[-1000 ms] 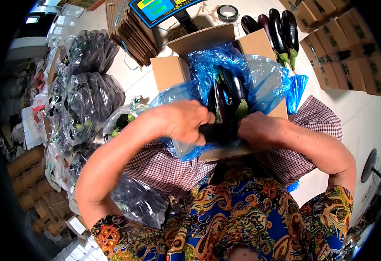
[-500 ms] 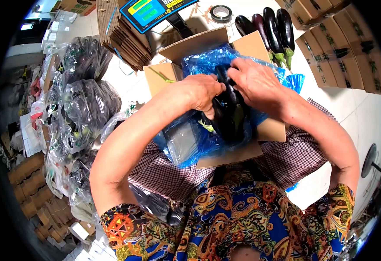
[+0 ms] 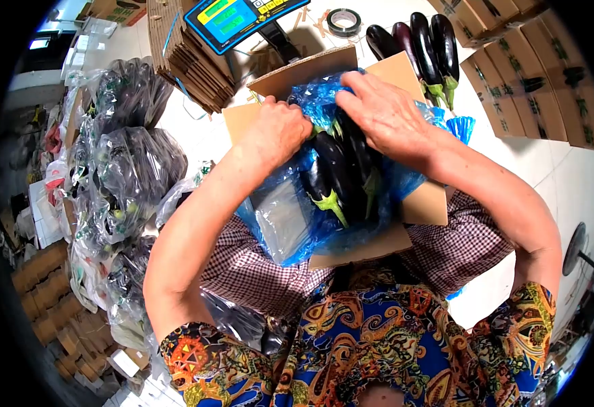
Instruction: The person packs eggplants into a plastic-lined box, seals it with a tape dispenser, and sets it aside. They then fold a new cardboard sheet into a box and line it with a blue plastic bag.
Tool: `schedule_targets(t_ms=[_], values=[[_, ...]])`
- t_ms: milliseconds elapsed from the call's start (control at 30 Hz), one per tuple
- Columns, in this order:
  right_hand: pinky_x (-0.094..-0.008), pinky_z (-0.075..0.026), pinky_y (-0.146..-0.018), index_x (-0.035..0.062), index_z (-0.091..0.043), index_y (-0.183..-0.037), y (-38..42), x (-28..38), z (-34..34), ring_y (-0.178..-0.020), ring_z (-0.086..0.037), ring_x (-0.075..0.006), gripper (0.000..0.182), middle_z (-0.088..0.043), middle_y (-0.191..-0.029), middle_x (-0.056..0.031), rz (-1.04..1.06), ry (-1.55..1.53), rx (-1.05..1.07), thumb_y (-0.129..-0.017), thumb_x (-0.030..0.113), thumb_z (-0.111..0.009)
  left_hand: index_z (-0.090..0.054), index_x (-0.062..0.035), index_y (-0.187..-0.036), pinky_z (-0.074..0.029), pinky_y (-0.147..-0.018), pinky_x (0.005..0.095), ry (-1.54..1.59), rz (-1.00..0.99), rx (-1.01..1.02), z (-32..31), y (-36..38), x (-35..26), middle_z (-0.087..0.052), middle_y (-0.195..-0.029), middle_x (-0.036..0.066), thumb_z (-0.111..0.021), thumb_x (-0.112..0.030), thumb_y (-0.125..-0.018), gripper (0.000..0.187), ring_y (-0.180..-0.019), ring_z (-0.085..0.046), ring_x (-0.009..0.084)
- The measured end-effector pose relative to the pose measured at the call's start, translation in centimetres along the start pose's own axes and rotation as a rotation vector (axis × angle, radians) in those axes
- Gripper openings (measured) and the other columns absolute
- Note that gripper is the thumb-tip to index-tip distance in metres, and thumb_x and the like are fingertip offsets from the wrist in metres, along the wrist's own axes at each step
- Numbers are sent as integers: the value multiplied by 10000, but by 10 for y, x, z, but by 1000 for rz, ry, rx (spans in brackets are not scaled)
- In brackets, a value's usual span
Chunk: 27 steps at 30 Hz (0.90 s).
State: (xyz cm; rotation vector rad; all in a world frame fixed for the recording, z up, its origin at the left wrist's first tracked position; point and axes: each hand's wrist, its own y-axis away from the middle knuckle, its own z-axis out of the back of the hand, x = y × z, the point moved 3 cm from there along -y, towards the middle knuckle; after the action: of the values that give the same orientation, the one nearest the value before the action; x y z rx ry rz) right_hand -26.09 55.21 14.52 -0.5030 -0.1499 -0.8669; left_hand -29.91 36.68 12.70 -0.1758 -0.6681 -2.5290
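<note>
An open cardboard box [image 3: 297, 71] sits between my knees, lined with a blue plastic bag [image 3: 321, 95]. Several dark eggplants [image 3: 341, 180] lie in it, some green stems pointing toward me and others toward the far side. My left hand [image 3: 276, 132] is closed at the bag's left upper edge, its fingertips mostly hidden. Across from it, my right hand [image 3: 385, 112] has its fingers curled over the blue plastic at the far side, just above the eggplants. A grey, clear-wrapped packet [image 3: 283, 220] rests on the bag's left side.
Several loose eggplants [image 3: 436, 54] lie beyond the box, near a roll of tape [image 3: 344, 22]. A digital scale [image 3: 232, 20] and stacked flat cardboard [image 3: 188, 54] stand at the back. Bagged eggplants [image 3: 137, 163] fill the left; printed boxes [image 3: 534, 74] stand at right.
Both hands have moved off the eggplant they were placing, toward the far side of the box. My left hand has shifted left and closed; more eggplants now show.
</note>
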Motion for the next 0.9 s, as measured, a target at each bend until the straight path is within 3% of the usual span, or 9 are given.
schedule_targets(t_ms=[33,100,200,300,400,533,567,700,900], values=[[-441,-478,-708,11,-532,-1011,-5,3,-2,-899,-547,-327,321,-507,-1011,-163,25,-7,-18,-695,4,-590,-689,-90,-881,-473,-732,406,-26,-36,-83,6,2,-3,-660,-824,82,-564,-170,-875,148,-777,-656,251],[-412,-488,-669,-12,-529,-1103,-13,5,-3,-863,-597,-313,383,-550,-1030,-152,95,19,-30,-730,37,-595,-680,-91,-872,-474,-727,406,-26,-34,-122,14,3,-7,-659,-822,83,-566,-160,-865,133,-786,-658,241],[-402,-502,-651,-4,-581,-1042,-25,-6,-37,-798,-654,-318,293,-625,-943,-128,-8,167,243,-760,73,-607,-659,-73,-892,-476,-721,404,-66,-48,-154,25,5,-15,-640,-792,84,-575,-144,-841,121,-792,-653,243],[-456,-534,-635,21,-632,-979,-35,-23,-64,-736,-671,-361,277,-677,-869,-155,-87,161,422,-705,53,-662,-637,-33,-906,-502,-690,394,-66,-54,-150,34,11,-22,-621,-775,93,-586,-128,-816,140,-797,-644,254],[-471,-532,-613,61,-640,-843,-43,-32,-58,-739,-675,-353,139,-669,-745,-133,-82,124,226,-718,115,-668,-630,-14,-892,-526,-636,366,15,-51,-219,36,17,-25,-620,-780,100,-599,-111,-787,147,-799,-644,249],[-488,-515,-622,73,-620,-858,-63,-26,-31,-739,-643,-381,108,-656,-780,-149,-308,-160,-135,-770,135,-630,-680,11,-812,-509,-589,307,-132,-67,-303,45,16,-41,-633,-753,100,-632,-152,-750,181,-749,-623,230],[-496,-503,-627,63,-603,-854,-66,-26,-26,-724,-623,-404,96,-631,-750,-169,-264,-230,-264,-800,142,-599,-680,7,-787,-503,-583,313,-151,-53,-315,44,14,-43,-618,-731,87,-638,-159,-732,180,-735,-606,220],[-501,-544,-732,58,-725,-909,-81,-42,-9,-739,-651,-434,273,-652,-734,-250,-454,-371,-334,-766,192,-536,-687,-23,-729,-475,-584,333,-167,-72,-349,39,1,-44,-612,-713,85,-637,-171,-732,156,-736,-594,229],[-501,-497,-724,24,-682,-856,-76,-31,12,-764,-635,-427,230,-641,-737,-225,-327,-509,-252,-764,179,-538,-696,-101,-728,-524,-675,375,72,-96,-124,1,-41,-18,-656,-774,106,-600,-177,-782,134,-789,-652,257]])
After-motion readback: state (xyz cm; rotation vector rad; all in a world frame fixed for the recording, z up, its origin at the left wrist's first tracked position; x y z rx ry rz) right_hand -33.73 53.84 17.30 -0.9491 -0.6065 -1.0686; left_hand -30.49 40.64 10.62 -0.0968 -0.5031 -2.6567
